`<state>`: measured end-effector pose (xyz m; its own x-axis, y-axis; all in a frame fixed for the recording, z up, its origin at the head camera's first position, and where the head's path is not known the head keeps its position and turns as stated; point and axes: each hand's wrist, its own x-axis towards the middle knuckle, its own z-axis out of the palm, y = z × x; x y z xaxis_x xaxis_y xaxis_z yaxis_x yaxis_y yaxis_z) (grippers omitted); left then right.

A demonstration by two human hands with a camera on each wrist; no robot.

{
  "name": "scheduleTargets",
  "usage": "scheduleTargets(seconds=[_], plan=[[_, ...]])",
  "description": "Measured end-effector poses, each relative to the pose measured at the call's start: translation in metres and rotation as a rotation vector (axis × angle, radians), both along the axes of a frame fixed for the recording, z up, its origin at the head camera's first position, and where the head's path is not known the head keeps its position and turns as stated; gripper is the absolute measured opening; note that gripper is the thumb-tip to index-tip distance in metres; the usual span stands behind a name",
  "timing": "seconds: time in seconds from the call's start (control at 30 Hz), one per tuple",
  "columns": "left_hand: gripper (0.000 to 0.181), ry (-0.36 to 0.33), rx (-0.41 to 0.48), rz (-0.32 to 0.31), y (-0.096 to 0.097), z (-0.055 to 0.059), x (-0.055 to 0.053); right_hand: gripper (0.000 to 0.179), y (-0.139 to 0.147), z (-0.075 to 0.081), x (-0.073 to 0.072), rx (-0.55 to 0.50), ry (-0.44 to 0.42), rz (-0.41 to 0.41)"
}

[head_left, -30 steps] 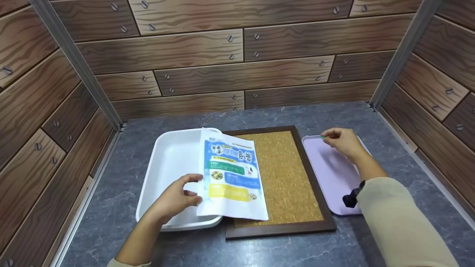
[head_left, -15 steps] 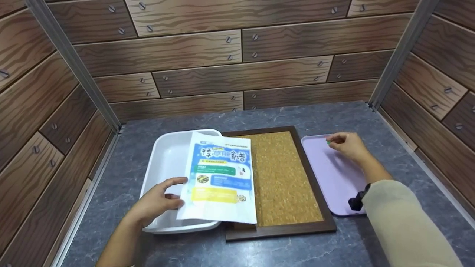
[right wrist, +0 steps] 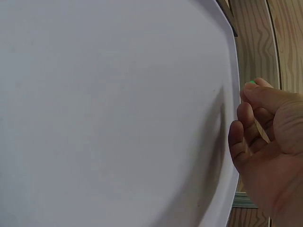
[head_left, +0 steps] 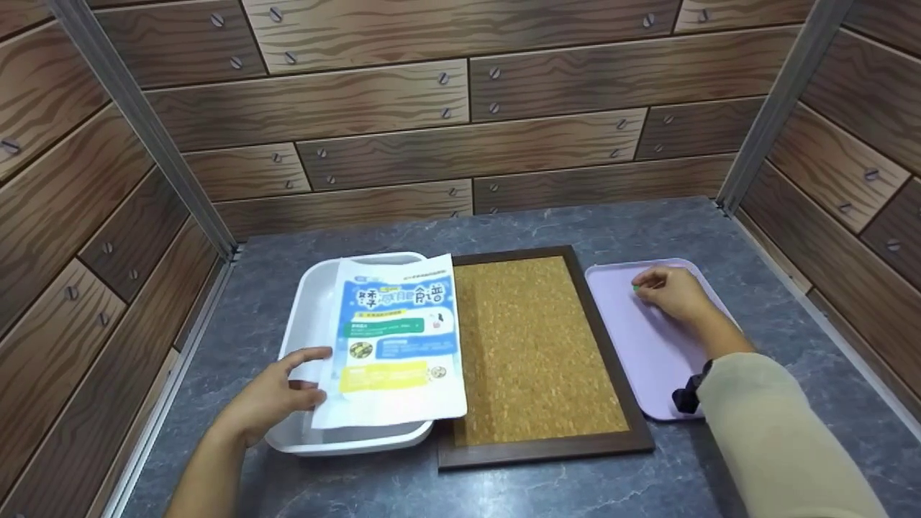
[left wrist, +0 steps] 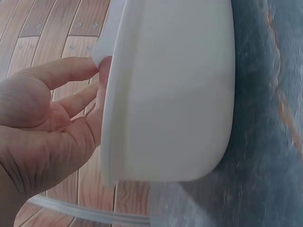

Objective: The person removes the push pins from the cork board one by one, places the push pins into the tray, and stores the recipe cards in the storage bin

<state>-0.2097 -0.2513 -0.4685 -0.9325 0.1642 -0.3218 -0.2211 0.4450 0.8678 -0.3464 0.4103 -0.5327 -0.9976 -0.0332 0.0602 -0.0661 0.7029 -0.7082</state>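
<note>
My left hand [head_left: 270, 399] pinches the left edge of a printed paper sheet [head_left: 403, 338] in the head view. The sheet has blue, green and yellow blocks and large characters. It hangs over the white plastic tub [head_left: 288, 432], its right edge overlapping the cork board's frame. In the left wrist view, thumb and finger meet on a white edge of the paper [left wrist: 105, 47] beside the tub wall [left wrist: 180, 94]. My right hand [head_left: 669, 291] pinches a small green thing [right wrist: 251, 82], mostly hidden by the fingertips, above the lilac tray [head_left: 647, 352].
A cork board [head_left: 540, 345] with a dark brown frame lies between tub and tray, on a grey marbled tabletop [head_left: 554, 489]. Wood-patterned panels [head_left: 460, 144] wall in the back and both sides, with metal posts [head_left: 763, 108] at the corners.
The left hand has drawn the paper leftward, off most of the cork board and over the tub. The right hand has moved slightly right and toward the person, still pinching the green thing.
</note>
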Motion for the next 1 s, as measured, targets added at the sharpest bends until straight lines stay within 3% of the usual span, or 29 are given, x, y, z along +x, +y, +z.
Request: scheduleTargets(seconds=[0.2,0.6,0.83,1.0], plan=[[0.073,-0.001,-0.018,0.010,-0.011,-0.001,-0.002,0.022,0.000,-0.005,0.000,-0.007,-0.055,0.003],[0.074,0.018,-0.083,0.031,-0.032,0.000,-0.002,0.016,-0.008,-0.006,-0.002,0.060,-0.082,0.054],[0.076,0.054,-0.091,-0.083,-0.034,0.001,0.001,0.016,-0.006,-0.007,-0.001,0.081,-0.088,0.047],[0.074,0.077,-0.138,-0.087,-0.029,0.000,0.000,0.015,-0.006,-0.008,-0.002,0.083,-0.080,0.066]])
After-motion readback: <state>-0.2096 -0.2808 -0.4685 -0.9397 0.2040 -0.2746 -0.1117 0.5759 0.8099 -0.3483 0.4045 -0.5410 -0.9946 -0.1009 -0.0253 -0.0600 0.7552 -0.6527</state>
